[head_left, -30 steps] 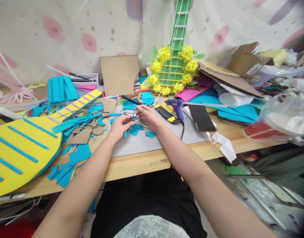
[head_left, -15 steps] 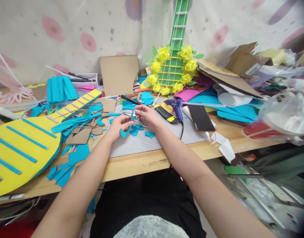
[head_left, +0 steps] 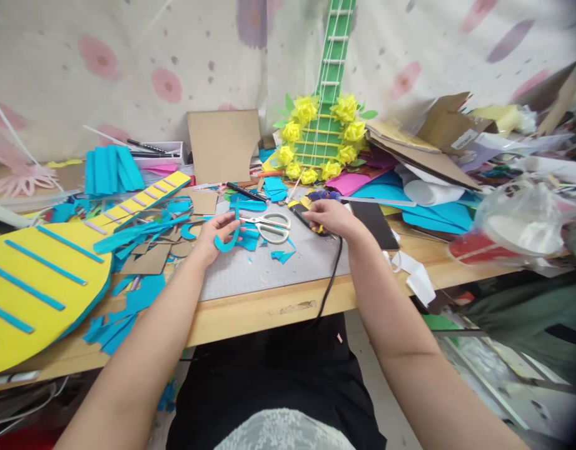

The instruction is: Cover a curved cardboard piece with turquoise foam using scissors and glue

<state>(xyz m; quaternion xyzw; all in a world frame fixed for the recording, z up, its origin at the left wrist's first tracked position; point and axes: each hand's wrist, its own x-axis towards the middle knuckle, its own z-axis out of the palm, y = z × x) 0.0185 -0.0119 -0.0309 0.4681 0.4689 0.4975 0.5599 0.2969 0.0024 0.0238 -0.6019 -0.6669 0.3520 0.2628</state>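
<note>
In my left hand (head_left: 217,236) is a curved blue paper strip (head_left: 227,245), gripped between fingers and thumb. My right hand (head_left: 332,217) is closed around the handle of a blue hot glue gun (head_left: 324,195), and the hand hides most of it. Close to its fingertips lies a black and yellow tool (head_left: 298,209), partly covered. A pair of scissors (head_left: 273,227) with pale handles rests on the grey cutting mat (head_left: 269,272) between my hands, among blue paper scraps (head_left: 282,256).
To the left lies a yellow paper guitar shape (head_left: 48,275) with blue strips. A green guitar (head_left: 329,137) ringed by yellow flowers stands at the back. A phone (head_left: 374,225), a cord (head_left: 333,275) and a bagged cup (head_left: 498,231) are on the right.
My right hand has left the blue strip and moved right onto the glue gun. The scissors now lie uncovered on the mat. My left hand, still holding the strip, has shifted slightly left.
</note>
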